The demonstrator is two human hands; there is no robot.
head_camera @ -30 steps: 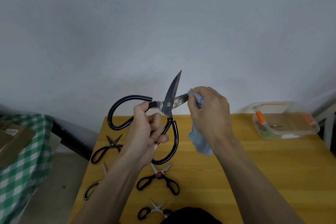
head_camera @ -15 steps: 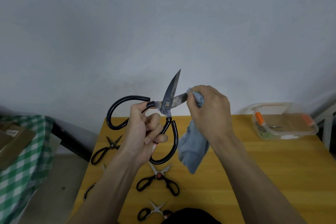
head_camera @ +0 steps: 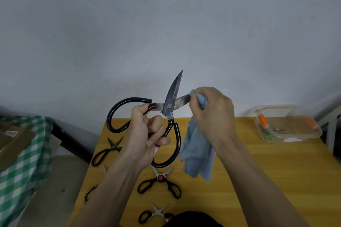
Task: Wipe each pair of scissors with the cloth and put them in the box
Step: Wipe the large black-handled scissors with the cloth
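Note:
My left hand [head_camera: 147, 134] grips the large black-handled scissors [head_camera: 170, 105] by the handles, blades spread open above the table. My right hand [head_camera: 212, 114] pinches the blue cloth [head_camera: 198, 155] around the tip of the lower, right-pointing blade; the rest of the cloth hangs down loose. The upper blade points up, bare. At the far right of the table stands the clear plastic box [head_camera: 287, 125] with orange-handled scissors [head_camera: 263, 120] inside.
Several smaller scissors lie on the yellow wooden table [head_camera: 276, 171]: a black pair [head_camera: 107, 150] at the left, a pair with a red pivot [head_camera: 160, 182] in front, one [head_camera: 155, 214] at the near edge. A green checked cloth [head_camera: 24, 162] covers a surface at left.
The cloth has unfurled and hangs lower from my right hand. Both hands and the scissors have stayed almost in place, the cloth still at the lower blade's tip.

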